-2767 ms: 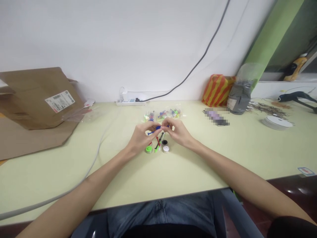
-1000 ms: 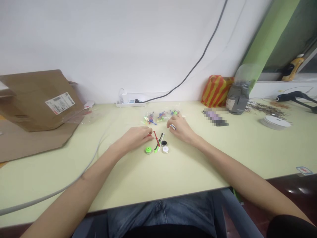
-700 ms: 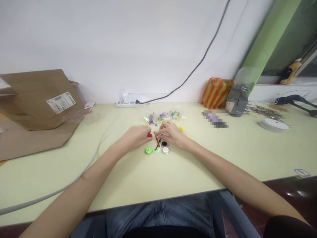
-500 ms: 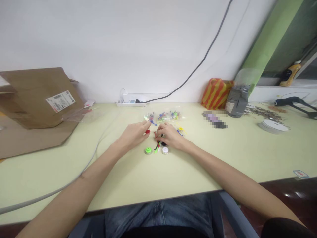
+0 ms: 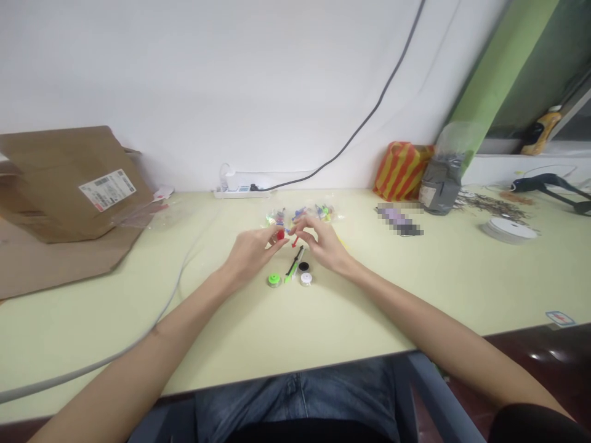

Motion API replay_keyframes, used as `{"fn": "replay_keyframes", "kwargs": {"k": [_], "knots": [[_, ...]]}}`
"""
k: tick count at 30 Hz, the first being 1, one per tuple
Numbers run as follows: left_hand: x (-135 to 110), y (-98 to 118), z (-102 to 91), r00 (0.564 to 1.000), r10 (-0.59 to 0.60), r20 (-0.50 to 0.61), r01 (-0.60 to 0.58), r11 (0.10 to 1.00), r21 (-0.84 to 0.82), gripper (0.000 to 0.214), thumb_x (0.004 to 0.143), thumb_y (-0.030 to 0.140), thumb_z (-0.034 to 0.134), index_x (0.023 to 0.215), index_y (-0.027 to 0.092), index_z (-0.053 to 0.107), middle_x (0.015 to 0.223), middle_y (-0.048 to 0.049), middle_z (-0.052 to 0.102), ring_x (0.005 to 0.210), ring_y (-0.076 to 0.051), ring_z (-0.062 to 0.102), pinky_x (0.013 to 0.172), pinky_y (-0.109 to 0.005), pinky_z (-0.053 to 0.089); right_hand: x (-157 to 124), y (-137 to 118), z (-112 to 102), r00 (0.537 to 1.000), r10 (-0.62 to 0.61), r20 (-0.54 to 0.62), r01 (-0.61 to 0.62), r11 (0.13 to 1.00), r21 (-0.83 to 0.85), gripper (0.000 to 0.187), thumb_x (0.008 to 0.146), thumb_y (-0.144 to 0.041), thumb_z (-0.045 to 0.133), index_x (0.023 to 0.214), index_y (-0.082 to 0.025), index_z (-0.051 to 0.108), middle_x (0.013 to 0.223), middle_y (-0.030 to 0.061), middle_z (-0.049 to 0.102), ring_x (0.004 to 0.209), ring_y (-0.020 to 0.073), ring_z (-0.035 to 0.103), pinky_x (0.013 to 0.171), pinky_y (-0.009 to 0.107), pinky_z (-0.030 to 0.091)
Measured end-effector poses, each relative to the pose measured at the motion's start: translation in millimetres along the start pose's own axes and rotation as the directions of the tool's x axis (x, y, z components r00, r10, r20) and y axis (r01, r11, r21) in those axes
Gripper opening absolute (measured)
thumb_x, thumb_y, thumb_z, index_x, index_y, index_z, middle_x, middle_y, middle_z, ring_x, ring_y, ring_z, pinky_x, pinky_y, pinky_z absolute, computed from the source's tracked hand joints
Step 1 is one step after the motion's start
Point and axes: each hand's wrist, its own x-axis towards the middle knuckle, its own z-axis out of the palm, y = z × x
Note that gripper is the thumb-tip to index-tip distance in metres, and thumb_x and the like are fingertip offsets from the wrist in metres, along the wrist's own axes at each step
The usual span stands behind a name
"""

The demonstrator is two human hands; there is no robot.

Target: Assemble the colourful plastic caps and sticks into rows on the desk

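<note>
Head view. Left hand (image 5: 252,253): fingertips pinching small red round part (image 5: 279,234). Right hand (image 5: 325,246): fingers curled beside thin red piece (image 5: 294,242); contact too small to tell. Below hands on pale green desk (image 5: 138,326), lying separate: green-and-black stick (image 5: 294,263), green disc (image 5: 274,280), black disc (image 5: 303,266), white disc (image 5: 305,279). Beyond fingertips: clear bags (image 5: 300,215) of coloured parts, contents remaining.

a red knob (image 5: 280,234) sits against the left fingers (image 5: 271,240). below them lies a lime-green disc (image 5: 274,280). under the right fingers (image 5: 308,234) lie a green-and-black stick (image 5: 294,263), a black disc (image 5: 303,266) and a white disc (image 5: 306,279). far off to their right stands a red-and-yellow striped bag (image 5: 402,170).
</note>
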Motion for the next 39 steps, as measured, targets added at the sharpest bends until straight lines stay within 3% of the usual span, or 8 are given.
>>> {"fn": "replay_keyframes", "kwargs": {"k": [3,6,11,17,22,26,32,39], "knots": [[0,3,2.4,1.000,-0.015,-0.023,0.011,0.990,-0.143,0.032,0.095,0.044,0.054,0.115,0.023,0.068,0.091,-0.0026,0.076,0.075,-0.019,0.069,0.073,-0.030,0.050,-1,-7,0,0.997,0.060,-0.048,-0.055,0.994,0.089,0.015,0.100,-0.027,0.046,0.086,-0.023,0.049,0.080,0.0010,0.057,0.077,0.0170,0.054,0.075,0.031,0.043],[-1,12,5.8,0.997,-0.072,-0.037,0.053,0.926,-0.373,0.033,0.090,0.039,0.062,0.117,0.021,0.070,0.093,-0.0037,0.077,0.077,-0.019,0.072,0.077,-0.031,0.054,-1,-10,4,0.991,0.133,-0.006,-0.128,0.964,0.232,0.018,0.101,-0.036,0.046,0.088,-0.024,0.046,0.069,-0.0032,0.047,0.062,0.0138,0.047,0.059,0.027,0.036],[-4,30,10.7,0.994,-0.097,0.041,0.101,0.773,-0.627,0.025,0.089,0.036,0.063,0.101,0.016,0.073,0.086,-0.0043,0.077,0.080,-0.021,0.074,0.075,-0.030,0.058,-1,-10,9,0.994,0.105,0.041,-0.112,0.924,0.365,0.023,0.099,-0.044,0.050,0.090,-0.023,0.047,0.063,-0.0047,0.046,0.058,0.0134,0.048,0.056,0.026,0.037],[-6,34,9.6,0.994,-0.102,0.028,0.098,0.790,-0.606,0.022,0.091,0.036,0.060,0.091,0.016,0.069,0.071,-0.0014,0.069,0.064,-0.017,0.068,0.062,-0.027,0.054,-5,-16,5,0.991,0.104,0.089,-0.128,0.933,0.335,0.017,0.101,-0.042,0.047,0.098,-0.024,0.049,0.088,0.0025,0.060,0.077,0.0168,0.059,0.069,0.031,0.048],[-6,31,11.6,0.987,-0.155,0.047,0.149,0.755,-0.638,0.027,0.089,0.040,0.062,0.092,0.014,0.069,0.072,-0.0026,0.069,0.062,-0.016,0.066,0.059,-0.026,0.055,-5,-17,2,0.990,0.101,0.103,-0.132,0.925,0.356,0.013,0.099,-0.037,0.052,0.100,-0.024,0.050,0.086,0.0017,0.063,0.078,0.0166,0.062,0.067,0.029,0.048],[-5,29,17.2,0.988,-0.142,0.054,0.138,0.689,-0.712,0.023,0.086,0.035,0.066,0.085,0.013,0.069,0.078,-0.0034,0.070,0.065,-0.015,0.068,0.065,-0.028,0.058,-3,-13,1,0.987,0.113,0.117,-0.151,0.903,0.403,0.019,0.092,-0.038,0.063,0.094,-0.022,0.053,0.075,-0.0007,0.063,0.067,0.0149,0.061,0.065,0.029,0.049],[-4,29,21.9,0.993,-0.095,0.072,0.114,0.570,-0.813,0.022,0.089,0.033,0.065,0.096,0.013,0.070,0.088,-0.0041,0.072,0.077,-0.017,0.071,0.078,-0.032,0.062,-1,-10,1,0.976,0.185,0.113,-0.216,0.869,0.445,0.029,0.085,-0.046,0.071,0.085,-0.020,0.058,0.068,-0.0001,0.064,0.062,0.0160,0.064,0.063,0.030,0.051],[-5,33,13.0,0.999,-0.025,0.030,0.039,0.638,-0.769,0.033,0.090,0.034,0.064,0.118,0.016,0.067,0.100,-0.0071,0.075,0.090,-0.021,0.073,0.089,-0.036,0.060,-1,-4,-1,0.972,0.226,0.065,-0.232,0.879,0.416,0.034,0.079,-0.049,0.076,0.082,-0.021,0.057,0.073,0.0018,0.069,0.064,0.0173,0.066,0.061,0.030,0.050]]}}
